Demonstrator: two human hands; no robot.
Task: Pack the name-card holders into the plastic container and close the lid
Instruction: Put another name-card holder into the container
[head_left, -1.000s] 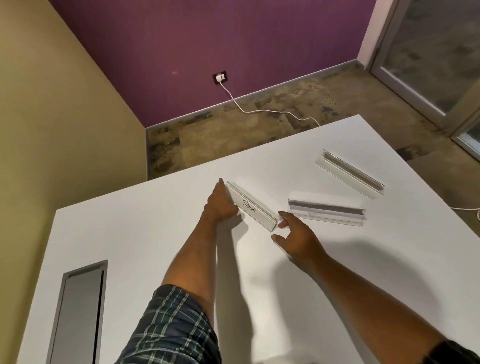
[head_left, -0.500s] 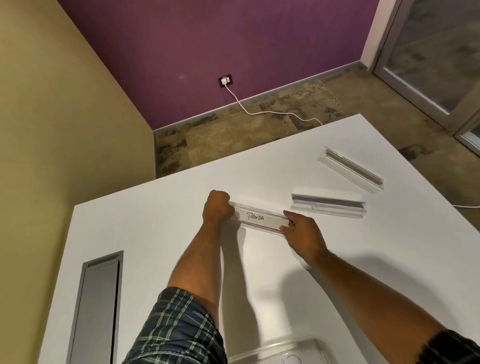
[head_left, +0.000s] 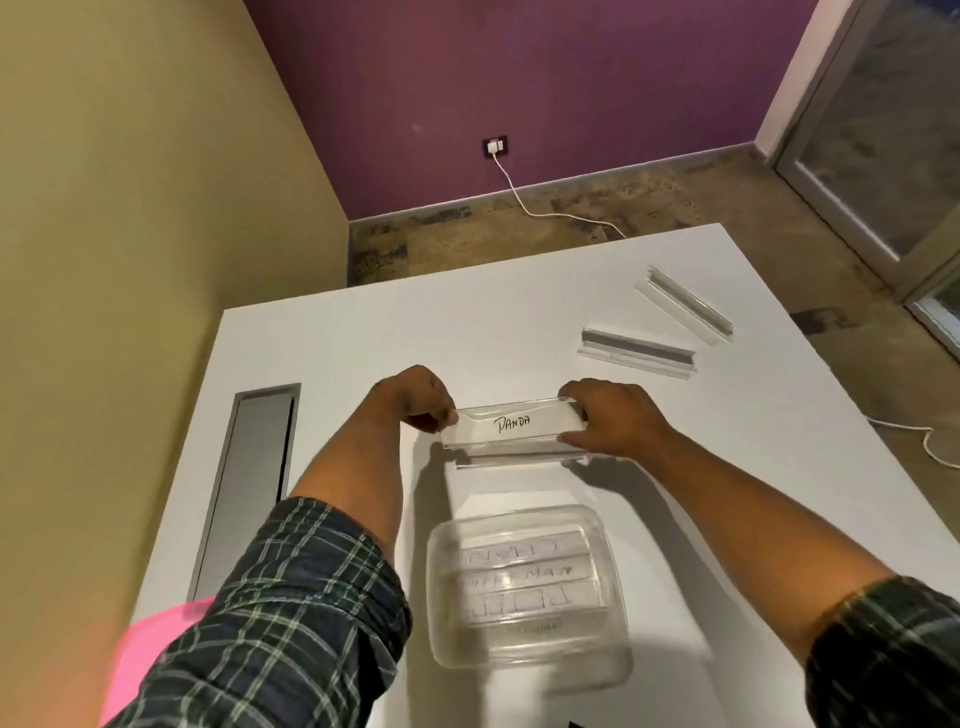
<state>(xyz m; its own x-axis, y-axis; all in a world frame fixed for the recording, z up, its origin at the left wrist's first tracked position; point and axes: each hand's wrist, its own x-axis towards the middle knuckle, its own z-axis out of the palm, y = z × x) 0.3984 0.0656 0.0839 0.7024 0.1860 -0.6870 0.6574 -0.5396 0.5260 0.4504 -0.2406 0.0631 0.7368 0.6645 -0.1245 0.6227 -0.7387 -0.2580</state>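
Observation:
A clear name-card holder (head_left: 514, 428) with a card reading "PANDA" is held level above the white table (head_left: 727, 493). My left hand (head_left: 421, 397) pinches its left end and my right hand (head_left: 610, 415) grips its right end. Just nearer to me stands the clear plastic container (head_left: 527, 654), open at the top, with three card holders lying flat inside it. Two more empty holders lie on the table at the far right, one (head_left: 636, 353) closer and one (head_left: 685, 306) beyond it. No lid is in view.
A grey metal cable slot (head_left: 249, 483) runs along the table's left side. A pink object (head_left: 150, 654) shows at the lower left edge. A white cable (head_left: 930, 441) hangs off the table's right edge. Yellow and purple walls stand beyond the table.
Both hands have lifted the PANDA holder off the table and brought it toward me. The view has tilted down, so the container with holders inside now shows fully.

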